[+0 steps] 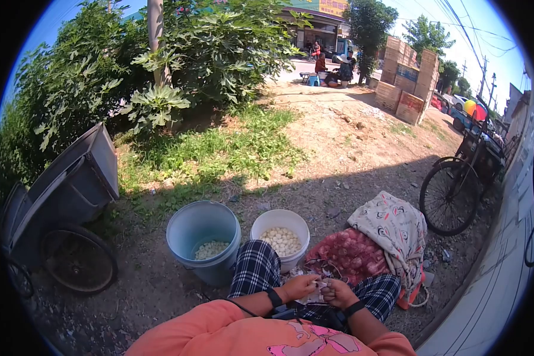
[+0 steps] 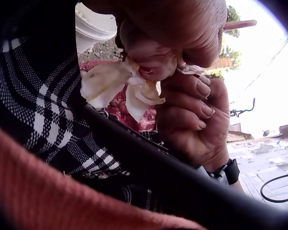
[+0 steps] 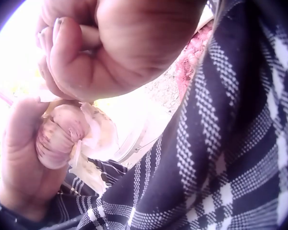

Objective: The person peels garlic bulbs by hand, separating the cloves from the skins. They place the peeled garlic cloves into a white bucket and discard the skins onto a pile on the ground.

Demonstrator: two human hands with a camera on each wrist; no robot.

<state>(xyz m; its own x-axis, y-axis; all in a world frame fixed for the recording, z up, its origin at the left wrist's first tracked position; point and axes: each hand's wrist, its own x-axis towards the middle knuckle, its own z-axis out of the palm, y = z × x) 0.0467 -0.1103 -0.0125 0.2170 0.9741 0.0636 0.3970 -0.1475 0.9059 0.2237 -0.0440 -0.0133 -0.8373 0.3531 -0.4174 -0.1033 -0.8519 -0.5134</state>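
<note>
My left hand grips a pinkish-white garlic bulb over the lap. Loose papery skin hangs from the bulb in the left wrist view, and a thin stem pokes out beyond the fingers. Close against it, my right hand has its fingers curled and pinches a bit of skin at the bulb's edge. The right fingertips are partly hidden. Past the knees stand a white bucket and a larger blue-grey bucket, both holding peeled cloves. A red mesh sack of garlic bulbs lies at the right knee.
A patterned cloth covers part of the sack. To the left stands a metal cart, to the right a parked bicycle beside a white wall. Stacked crates and seated people are farther off.
</note>
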